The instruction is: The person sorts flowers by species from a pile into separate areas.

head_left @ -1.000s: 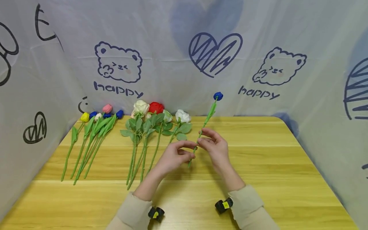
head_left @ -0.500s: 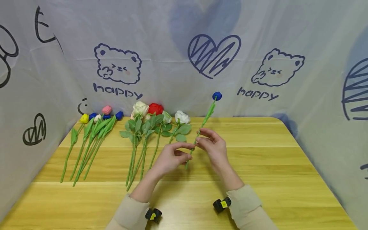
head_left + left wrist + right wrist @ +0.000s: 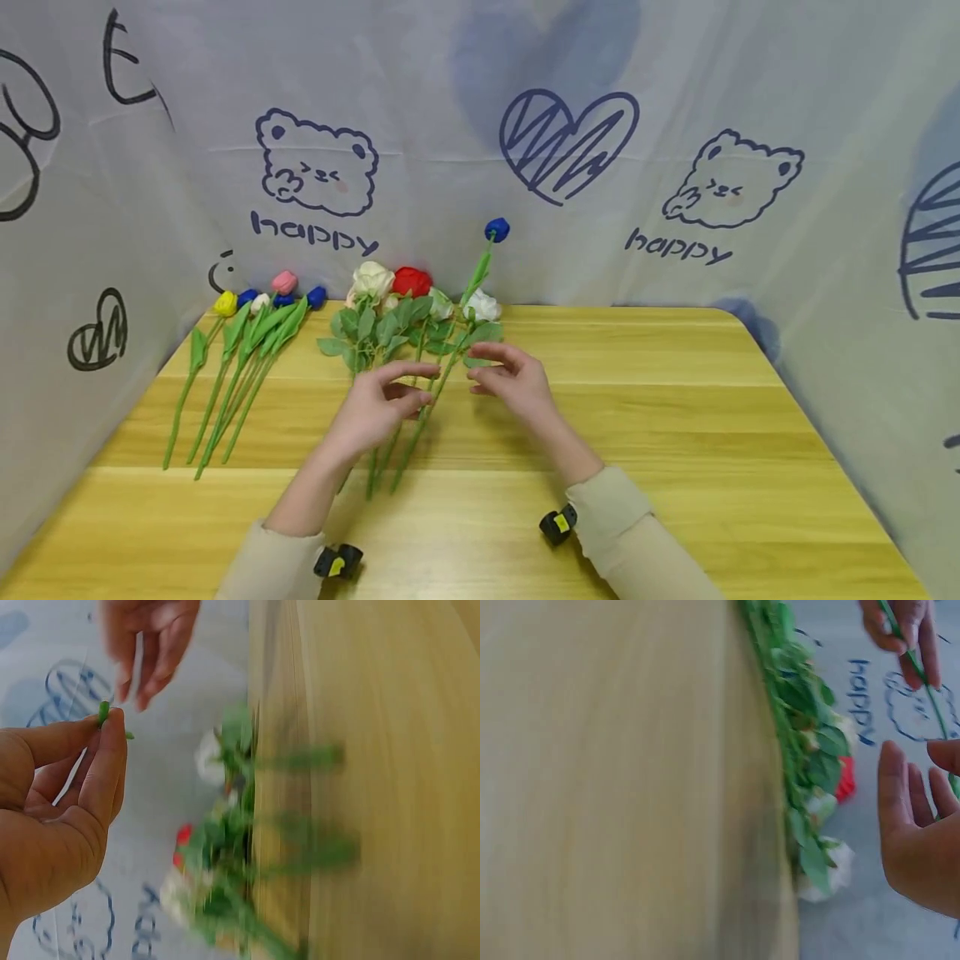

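Pinching the blue tulip's stem (image 3: pixel 438 387) low with my left hand (image 3: pixel 371 412), I let my right hand (image 3: pixel 510 385) hover open beside it. Best to steady the stem midway, bloom (image 3: pixel 497 229) raised above the roses (image 3: pixel 408 312) on the surface (image 3: pixel 675 433).

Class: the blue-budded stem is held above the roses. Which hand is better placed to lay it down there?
Probably left. The left hand pinches the blue tulip by its stem; the right hand hovers beside it, fingers open.

Blue-budded artificial tulip (image 3: pixel 497 229), long green stem, tilted upright above the table, bud topmost, leaning right
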Demonstrator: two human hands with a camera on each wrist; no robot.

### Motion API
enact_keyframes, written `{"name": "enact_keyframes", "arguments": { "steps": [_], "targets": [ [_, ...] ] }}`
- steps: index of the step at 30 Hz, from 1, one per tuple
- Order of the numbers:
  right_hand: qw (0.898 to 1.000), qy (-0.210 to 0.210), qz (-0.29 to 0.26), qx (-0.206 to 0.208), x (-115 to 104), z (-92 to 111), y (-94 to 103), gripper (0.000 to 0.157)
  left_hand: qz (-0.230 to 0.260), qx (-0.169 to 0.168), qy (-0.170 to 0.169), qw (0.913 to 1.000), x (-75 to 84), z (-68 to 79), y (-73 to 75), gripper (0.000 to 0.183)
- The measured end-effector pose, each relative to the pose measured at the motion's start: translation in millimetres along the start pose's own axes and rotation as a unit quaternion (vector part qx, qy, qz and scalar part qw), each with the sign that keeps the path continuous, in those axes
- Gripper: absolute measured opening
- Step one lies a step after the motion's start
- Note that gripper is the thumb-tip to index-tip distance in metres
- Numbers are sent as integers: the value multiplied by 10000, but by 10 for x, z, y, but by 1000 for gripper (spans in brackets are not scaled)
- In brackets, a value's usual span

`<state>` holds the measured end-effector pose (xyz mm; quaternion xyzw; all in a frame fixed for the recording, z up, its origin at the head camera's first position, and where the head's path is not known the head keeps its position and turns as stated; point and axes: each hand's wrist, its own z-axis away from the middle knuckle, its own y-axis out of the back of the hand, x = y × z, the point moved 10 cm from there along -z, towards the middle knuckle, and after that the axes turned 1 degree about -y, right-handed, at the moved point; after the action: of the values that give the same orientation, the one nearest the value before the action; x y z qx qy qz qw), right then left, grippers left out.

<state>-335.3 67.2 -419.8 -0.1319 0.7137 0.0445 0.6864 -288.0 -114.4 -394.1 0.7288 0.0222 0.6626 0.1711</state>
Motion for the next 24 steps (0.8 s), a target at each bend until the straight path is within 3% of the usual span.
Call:
{"name": "enact_keyframes", "arguments": {
  "steps": [9, 15, 24],
  "targets": [
    [9858, -932, 911, -1059, 379, -105, -448, 36, -426, 636, 331, 9965, -204, 260, 863, 38],
    [9749, -1160, 1398, -1289, 498, -143, -592, 33, -856, 944, 718, 9892, -408, 489, 1406, 42],
    [9678, -1212, 1717, -1383, 534, -182, -701, 31, -1373, 1397, 1144, 9739, -790, 810, 2302, 45]
  ]
}}
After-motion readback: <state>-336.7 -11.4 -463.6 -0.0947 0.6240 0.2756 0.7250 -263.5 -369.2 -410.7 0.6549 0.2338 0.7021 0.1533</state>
